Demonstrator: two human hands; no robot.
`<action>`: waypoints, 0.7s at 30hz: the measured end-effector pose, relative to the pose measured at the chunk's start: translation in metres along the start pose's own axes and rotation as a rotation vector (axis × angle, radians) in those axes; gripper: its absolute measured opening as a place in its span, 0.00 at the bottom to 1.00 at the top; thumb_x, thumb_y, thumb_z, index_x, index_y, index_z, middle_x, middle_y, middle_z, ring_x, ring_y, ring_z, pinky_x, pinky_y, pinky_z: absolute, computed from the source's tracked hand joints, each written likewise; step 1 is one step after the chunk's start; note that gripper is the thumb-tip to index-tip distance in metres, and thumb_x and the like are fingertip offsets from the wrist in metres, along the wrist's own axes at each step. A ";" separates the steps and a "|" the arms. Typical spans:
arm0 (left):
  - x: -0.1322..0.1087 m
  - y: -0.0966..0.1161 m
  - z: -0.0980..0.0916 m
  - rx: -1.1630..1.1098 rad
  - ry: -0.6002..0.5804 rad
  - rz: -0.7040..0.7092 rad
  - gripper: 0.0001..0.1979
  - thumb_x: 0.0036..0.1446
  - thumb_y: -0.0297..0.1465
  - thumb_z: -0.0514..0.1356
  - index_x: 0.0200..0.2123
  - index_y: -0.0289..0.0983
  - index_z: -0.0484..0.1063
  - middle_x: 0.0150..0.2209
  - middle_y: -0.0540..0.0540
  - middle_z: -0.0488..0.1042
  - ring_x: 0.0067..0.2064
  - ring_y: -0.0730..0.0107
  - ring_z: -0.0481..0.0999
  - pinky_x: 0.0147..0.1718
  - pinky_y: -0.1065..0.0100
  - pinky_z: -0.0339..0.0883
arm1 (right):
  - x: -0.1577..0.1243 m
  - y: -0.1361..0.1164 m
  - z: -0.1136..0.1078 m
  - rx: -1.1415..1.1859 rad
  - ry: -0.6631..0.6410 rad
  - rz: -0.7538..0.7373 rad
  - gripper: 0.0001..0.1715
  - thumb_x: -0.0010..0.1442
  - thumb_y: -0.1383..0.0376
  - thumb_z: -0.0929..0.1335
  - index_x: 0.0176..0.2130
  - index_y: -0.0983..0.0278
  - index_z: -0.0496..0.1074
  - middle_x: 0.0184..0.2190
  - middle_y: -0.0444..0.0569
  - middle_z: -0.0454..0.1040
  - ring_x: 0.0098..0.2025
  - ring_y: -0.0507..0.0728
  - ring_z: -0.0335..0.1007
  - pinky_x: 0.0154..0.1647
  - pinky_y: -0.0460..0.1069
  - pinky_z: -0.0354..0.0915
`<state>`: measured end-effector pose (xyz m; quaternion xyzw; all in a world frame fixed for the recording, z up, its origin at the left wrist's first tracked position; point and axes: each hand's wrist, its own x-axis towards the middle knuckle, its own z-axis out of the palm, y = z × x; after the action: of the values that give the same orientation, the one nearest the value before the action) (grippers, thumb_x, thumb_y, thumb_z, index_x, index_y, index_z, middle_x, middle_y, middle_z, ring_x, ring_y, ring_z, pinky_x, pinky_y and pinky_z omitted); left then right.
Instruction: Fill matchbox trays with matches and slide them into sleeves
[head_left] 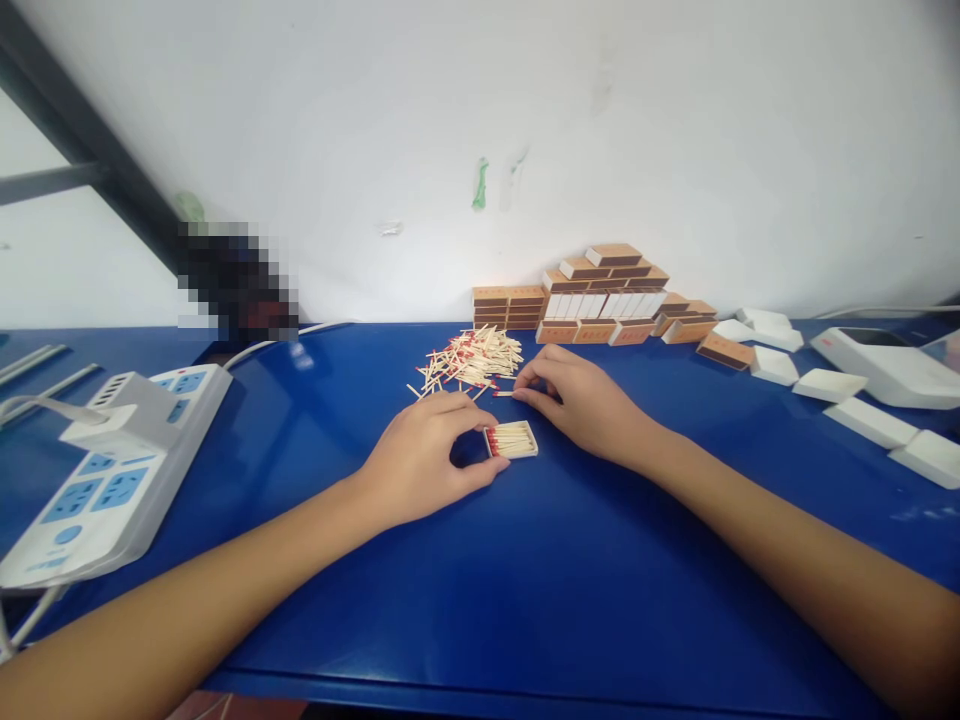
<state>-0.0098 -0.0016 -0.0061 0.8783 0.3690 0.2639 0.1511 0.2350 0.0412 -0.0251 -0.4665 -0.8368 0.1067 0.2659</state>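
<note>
My left hand [431, 455] grips a small white matchbox tray [534, 446] by its left end, thumb in front and fingers behind. Red-headed matches [512, 438] lie side by side in the tray, heads to the left. Just behind and to the right, my right hand [581, 398] pinches a single match [505, 394] by its plain end, its red head pointing left. A loose heap of matches [476, 358] lies on the blue table [480, 590] beyond both hands, with a few strays around its front edge.
Closed matchboxes [607, 275] are stacked against the wall, with white trays among them. More white trays [870, 422] lie along the right, near a white device [892, 370]. On the left rests a white power strip [142, 500] with a plugged-in charger [135, 415] and cables.
</note>
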 end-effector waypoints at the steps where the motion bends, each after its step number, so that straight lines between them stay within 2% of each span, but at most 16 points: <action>1: 0.000 -0.001 0.000 0.002 0.000 -0.001 0.12 0.59 0.36 0.69 0.45 0.38 0.80 0.41 0.46 0.79 0.39 0.64 0.77 0.41 0.62 0.73 | 0.000 0.001 -0.001 -0.008 -0.011 0.003 0.05 0.69 0.65 0.68 0.38 0.62 0.74 0.39 0.49 0.71 0.37 0.56 0.69 0.38 0.51 0.64; 12: 0.002 -0.001 -0.004 0.060 -0.030 -0.043 0.15 0.60 0.38 0.69 0.48 0.39 0.79 0.42 0.47 0.78 0.40 0.63 0.76 0.42 0.61 0.71 | -0.003 0.003 -0.006 -0.131 -0.087 -0.013 0.08 0.72 0.65 0.64 0.40 0.64 0.71 0.42 0.53 0.71 0.43 0.60 0.70 0.45 0.54 0.67; 17: 0.003 0.000 -0.006 0.089 -0.051 -0.057 0.13 0.60 0.39 0.69 0.45 0.40 0.80 0.40 0.48 0.77 0.41 0.62 0.75 0.43 0.60 0.69 | -0.004 0.006 -0.007 -0.195 -0.103 -0.006 0.07 0.72 0.66 0.64 0.40 0.64 0.71 0.41 0.54 0.71 0.43 0.61 0.70 0.45 0.55 0.66; 21: 0.004 -0.003 -0.005 0.087 -0.027 -0.058 0.12 0.60 0.39 0.69 0.44 0.40 0.80 0.39 0.48 0.77 0.41 0.62 0.74 0.42 0.61 0.68 | -0.008 -0.007 -0.016 -0.123 -0.076 -0.047 0.07 0.72 0.66 0.64 0.39 0.63 0.70 0.41 0.52 0.71 0.42 0.60 0.71 0.43 0.53 0.66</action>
<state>-0.0121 0.0036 -0.0024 0.8765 0.4032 0.2311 0.1255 0.2423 0.0297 -0.0119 -0.4579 -0.8619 0.0663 0.2073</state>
